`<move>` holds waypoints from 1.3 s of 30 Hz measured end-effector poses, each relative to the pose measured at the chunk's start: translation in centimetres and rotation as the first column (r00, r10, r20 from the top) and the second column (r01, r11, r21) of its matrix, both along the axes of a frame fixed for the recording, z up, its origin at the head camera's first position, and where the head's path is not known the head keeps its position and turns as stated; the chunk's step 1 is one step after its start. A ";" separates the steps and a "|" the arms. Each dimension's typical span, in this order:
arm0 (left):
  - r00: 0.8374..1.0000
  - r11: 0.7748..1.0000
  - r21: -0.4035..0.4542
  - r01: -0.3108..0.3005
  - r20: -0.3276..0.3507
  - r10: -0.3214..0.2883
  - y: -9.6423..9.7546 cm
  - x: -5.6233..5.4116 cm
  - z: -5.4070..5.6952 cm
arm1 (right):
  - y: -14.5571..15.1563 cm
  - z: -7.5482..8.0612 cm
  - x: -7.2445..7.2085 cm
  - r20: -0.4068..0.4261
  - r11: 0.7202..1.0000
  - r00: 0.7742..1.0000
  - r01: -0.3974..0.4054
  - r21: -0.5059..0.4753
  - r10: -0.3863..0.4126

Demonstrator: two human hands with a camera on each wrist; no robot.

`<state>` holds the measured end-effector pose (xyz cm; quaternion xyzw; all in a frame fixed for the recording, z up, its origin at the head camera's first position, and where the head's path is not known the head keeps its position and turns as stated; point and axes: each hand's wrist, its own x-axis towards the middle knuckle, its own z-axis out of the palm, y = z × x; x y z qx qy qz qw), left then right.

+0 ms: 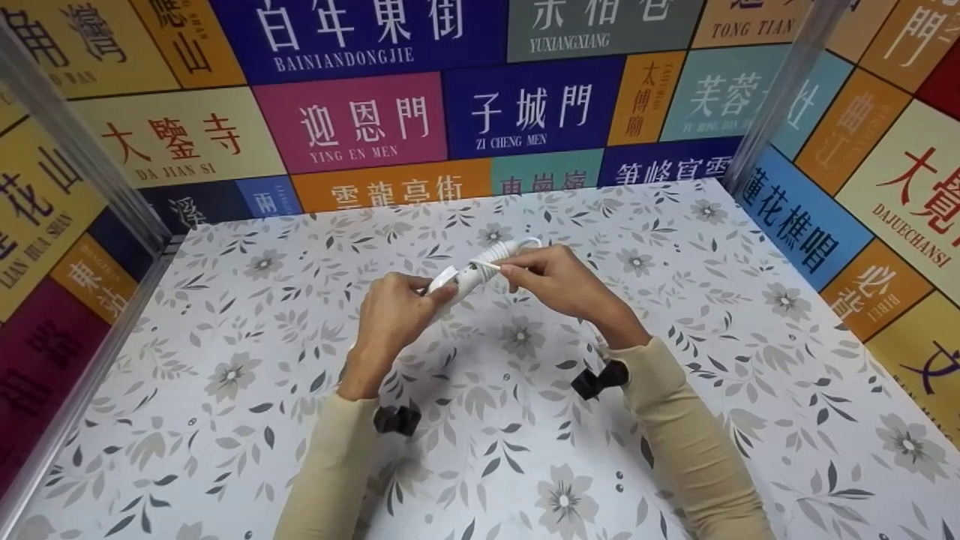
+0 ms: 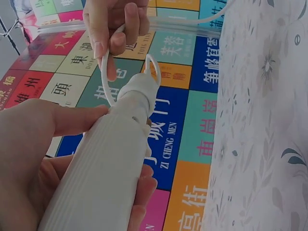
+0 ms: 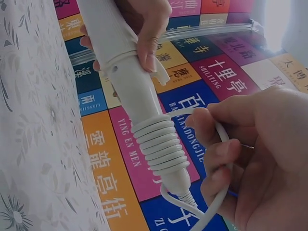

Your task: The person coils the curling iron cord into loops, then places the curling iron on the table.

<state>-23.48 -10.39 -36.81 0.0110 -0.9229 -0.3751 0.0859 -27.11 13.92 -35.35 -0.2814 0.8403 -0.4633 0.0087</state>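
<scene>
White wand (image 1: 466,283): held up over the flowery bench (image 1: 450,487), between the person's hands, nearer the wall side
Long axis: slanted, near-left to far-right as the person sits it, lol, can't tell how much it tips up or down
Cord end: the narrower one, aimed away from the person and off to their right; fat ribbed end is back the other way
White cord (image 3: 161,147): snug side-by-side coils round the narrow part, running crosswise to the axis
Left hand (image 1: 394,319): grip wrapped round the ribbed part, thumb lying on top of it
Right hand (image 1: 559,281): grip pinching the cord just beside the coils, a loop of it running past curled fingers
Wall (image 1: 349,124): colourful sign-style panels
</scene>
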 end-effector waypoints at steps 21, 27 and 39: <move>0.997 0.989 0.136 -0.053 -0.046 0.060 -0.8 0.3 0.9 | 0.0 -0.8 -0.5 0.070 0.997 0.994 -0.081 0.004 0.081; 0.999 0.979 0.201 -0.023 -0.038 0.031 -0.8 0.5 1.6 | 0.2 -1.3 -1.0 0.125 0.993 0.985 -0.116 -0.024 0.118; 0.998 0.954 0.297 0.051 0.007 -0.056 -1.1 0.6 2.0 | 0.1 -2.1 -1.6 0.098 0.994 0.991 -0.092 0.059 0.086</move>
